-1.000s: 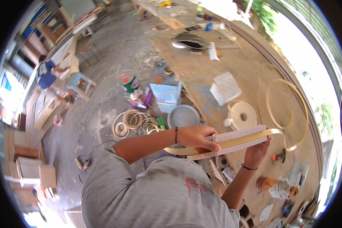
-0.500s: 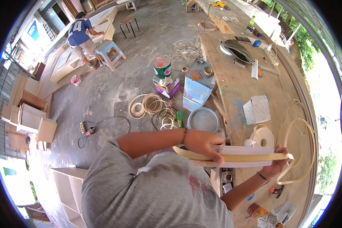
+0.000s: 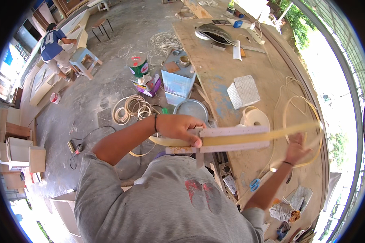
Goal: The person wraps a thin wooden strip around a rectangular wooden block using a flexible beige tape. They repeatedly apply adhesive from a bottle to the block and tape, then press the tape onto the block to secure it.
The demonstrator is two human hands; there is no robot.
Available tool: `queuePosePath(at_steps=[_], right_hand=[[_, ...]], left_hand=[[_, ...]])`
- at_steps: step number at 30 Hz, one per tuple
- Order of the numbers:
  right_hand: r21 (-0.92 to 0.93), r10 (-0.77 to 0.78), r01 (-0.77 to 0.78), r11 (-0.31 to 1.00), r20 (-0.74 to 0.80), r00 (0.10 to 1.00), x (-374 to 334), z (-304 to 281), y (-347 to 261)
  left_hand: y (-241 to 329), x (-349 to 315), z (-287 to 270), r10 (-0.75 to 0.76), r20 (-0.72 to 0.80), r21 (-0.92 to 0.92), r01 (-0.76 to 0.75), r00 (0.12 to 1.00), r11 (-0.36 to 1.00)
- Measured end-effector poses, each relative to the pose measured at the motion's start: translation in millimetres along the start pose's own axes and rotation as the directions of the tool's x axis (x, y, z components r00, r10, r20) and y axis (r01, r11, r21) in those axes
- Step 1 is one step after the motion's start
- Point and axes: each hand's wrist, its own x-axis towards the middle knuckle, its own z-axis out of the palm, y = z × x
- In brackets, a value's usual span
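Note:
My left hand is closed at the left part of a long whitish slotted guide, thumb pressed near the yellow edging strip that runs along it. A short crosspiece sticks out below that thumb. The strip bends down past my left hand at one end; at the other it stretches right, blurred, toward a loose loop over the bench. My right hand is apart from the guide, just below the strip, fingers spread and slightly smeared by motion, with nothing visible in them.
The wooden workbench holds a white roll, a patterned sheet, blue scissors and a dark bag. On the floor are coiled strips, a blue tin and a round basin. Another person works at far left.
My right hand has let go of the strip at the guide's right end and moved slightly down. My left hand has slid to the guide's left part. The whole view has shifted.

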Motion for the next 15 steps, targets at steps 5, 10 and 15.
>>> queuePosePath(at_steps=[5,10,15], right_hand=[[-0.106,-0.096,0.059,0.993,-0.388,0.917,-5.8,131.7,148.5],[-0.289,-0.182,0.071,0.955,-0.375,0.909,22.0,166.9,133.2],[-0.35,-0.247,0.094,0.932,-0.422,0.872,25.3,180.8,116.6]], left_hand=[[31.9,39.7,7.1,-0.004,-0.094,-0.053,-0.001,0.996,0.999],[39.5,59.4,24.0,0.033,-0.044,-0.033,-0.035,0.998,0.999],[41.8,72.4,37.2,0.098,-0.038,0.17,-0.09,0.994,0.981]])
